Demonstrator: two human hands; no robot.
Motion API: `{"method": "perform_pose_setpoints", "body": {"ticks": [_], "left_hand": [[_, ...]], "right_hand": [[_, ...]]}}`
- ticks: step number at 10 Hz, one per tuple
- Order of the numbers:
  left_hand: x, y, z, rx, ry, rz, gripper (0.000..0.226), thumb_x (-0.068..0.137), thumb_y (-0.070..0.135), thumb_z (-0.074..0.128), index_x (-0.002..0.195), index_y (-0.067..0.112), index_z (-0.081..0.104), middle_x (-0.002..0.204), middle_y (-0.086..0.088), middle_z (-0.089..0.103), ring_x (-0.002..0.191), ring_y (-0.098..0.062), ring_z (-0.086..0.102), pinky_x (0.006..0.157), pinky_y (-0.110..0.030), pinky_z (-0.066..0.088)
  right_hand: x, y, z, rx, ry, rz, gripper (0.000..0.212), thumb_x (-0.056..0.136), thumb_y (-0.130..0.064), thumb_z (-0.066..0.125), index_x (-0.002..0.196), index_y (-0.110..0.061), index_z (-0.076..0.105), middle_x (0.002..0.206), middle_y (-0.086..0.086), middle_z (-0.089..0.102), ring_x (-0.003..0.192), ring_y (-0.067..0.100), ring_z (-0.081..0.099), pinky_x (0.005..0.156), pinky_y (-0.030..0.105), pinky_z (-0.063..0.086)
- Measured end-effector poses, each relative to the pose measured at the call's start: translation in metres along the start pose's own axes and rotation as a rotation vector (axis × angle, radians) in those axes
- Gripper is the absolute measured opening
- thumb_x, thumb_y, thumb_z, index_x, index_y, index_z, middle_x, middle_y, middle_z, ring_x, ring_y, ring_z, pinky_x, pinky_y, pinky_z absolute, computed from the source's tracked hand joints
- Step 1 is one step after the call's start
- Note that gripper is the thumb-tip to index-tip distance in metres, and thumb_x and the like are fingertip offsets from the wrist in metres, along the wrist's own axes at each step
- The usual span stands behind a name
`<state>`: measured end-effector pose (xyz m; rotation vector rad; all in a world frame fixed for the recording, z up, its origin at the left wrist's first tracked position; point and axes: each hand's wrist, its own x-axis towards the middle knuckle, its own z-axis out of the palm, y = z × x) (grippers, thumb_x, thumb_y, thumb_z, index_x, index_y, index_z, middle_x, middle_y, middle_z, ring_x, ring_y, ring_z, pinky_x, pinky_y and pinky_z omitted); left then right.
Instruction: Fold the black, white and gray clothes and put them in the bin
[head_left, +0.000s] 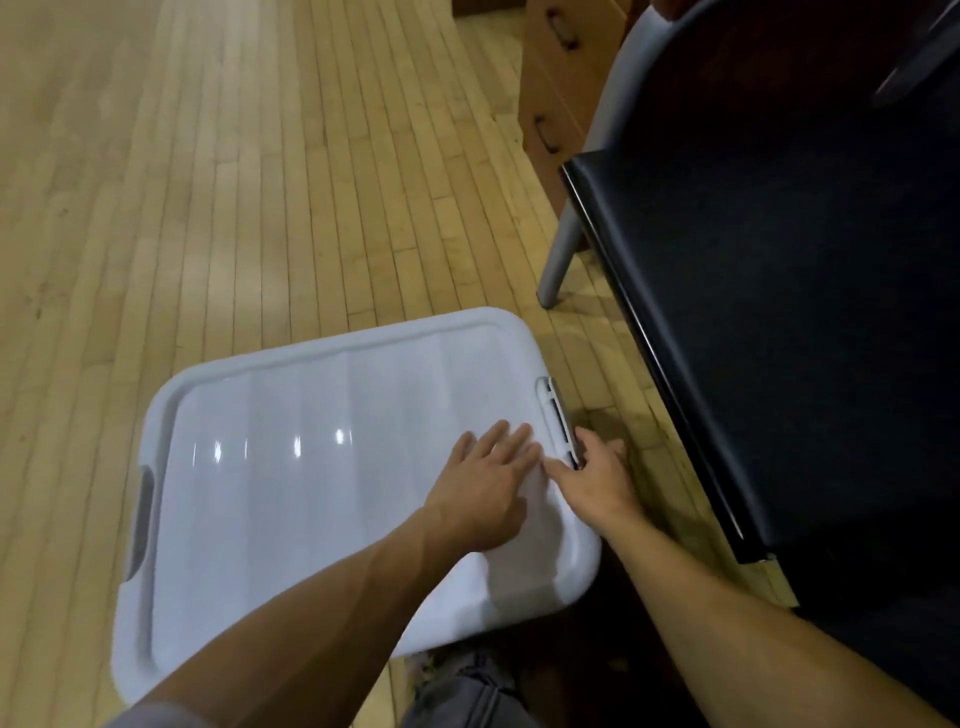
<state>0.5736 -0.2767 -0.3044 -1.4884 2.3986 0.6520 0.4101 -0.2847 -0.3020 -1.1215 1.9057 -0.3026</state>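
While my left hand (485, 480) lies flat with fingers spread on the white lid (332, 467) to steady it, my right hand (597, 480) curls its fingers under the latch (558, 415) at the lid's right edge, apparently to free it. The bin sits closed at lower centre on the wood floor (234, 182), beside a black chair (779, 286); no clothes show.

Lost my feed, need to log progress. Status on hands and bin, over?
Left hand flat on the white bin lid. Right hand at the lid's right latch, fingers curled at it. Lid on, no clothes visible. Black table close on right.
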Motion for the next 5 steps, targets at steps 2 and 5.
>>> {"method": "perform_pose_setpoints", "body": {"ticks": [2, 5], "left_hand": [[0.000, 0.010, -0.007, 0.003, -0.003, -0.025, 0.069, 0.102, 0.041, 0.044, 0.163, 0.026, 0.014, 0.171, 0.002, -0.001, 0.157, -0.022, -0.006, 0.126, -0.049, 0.008], [0.003, 0.030, -0.048, -0.331, -0.037, -0.140, 0.045, 0.106, 0.032, 0.042, 0.151, 0.022, 0.047, 0.161, -0.003, 0.039, 0.148, -0.026, 0.033, 0.120, -0.038, 0.031]], "right_hand": [[-0.017, 0.000, 0.009, -0.318, 0.043, -0.138, 0.068, 0.106, -0.039, 0.042, 0.161, -0.033, 0.002, 0.162, 0.009, 0.031, 0.142, 0.029, 0.042, 0.108, 0.040, 0.042], [-0.017, -0.003, -0.002, -0.139, 0.024, -0.196, 0.054, 0.105, -0.030, 0.050, 0.155, -0.037, 0.033, 0.147, -0.001, 0.045, 0.125, 0.020, 0.054, 0.097, 0.035, 0.052]]}}
